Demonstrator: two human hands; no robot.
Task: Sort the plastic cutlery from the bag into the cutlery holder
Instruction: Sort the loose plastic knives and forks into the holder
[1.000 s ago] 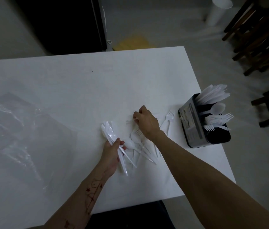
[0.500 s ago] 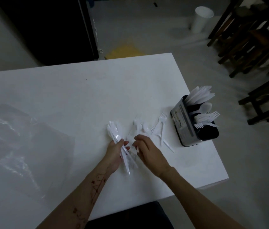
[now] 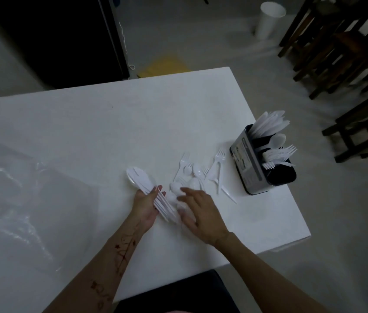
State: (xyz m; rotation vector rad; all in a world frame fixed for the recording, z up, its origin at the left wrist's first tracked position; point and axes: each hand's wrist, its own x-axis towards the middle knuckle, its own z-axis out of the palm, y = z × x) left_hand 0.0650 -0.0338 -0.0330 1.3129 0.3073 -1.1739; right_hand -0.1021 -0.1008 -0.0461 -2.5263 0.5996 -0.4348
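Note:
My left hand (image 3: 145,205) grips a bundle of white plastic spoons (image 3: 141,179), bowls pointing away from me. Just to its right, my right hand (image 3: 198,213) lies over more white cutlery on the table, fingers curled around a spoon (image 3: 175,188) whose handle is hidden under the palm. A loose pile of forks and spoons (image 3: 197,171) lies beyond that hand. The black cutlery holder (image 3: 249,168) stands near the table's right edge with knives, a spoon and forks sticking out. The clear plastic bag (image 3: 9,195) lies flat at the left.
The white table (image 3: 110,123) ends just right of the holder and close in front of me. Dark wooden chairs (image 3: 341,48) stand on the floor at the right. A white cup (image 3: 268,19) and a yellow sheet (image 3: 167,65) lie on the floor beyond the table.
My right hand pulled back from the loose pile toward my left hand and now rests beside the spoon bundle. The left hand kept its grip. The view shifted a little.

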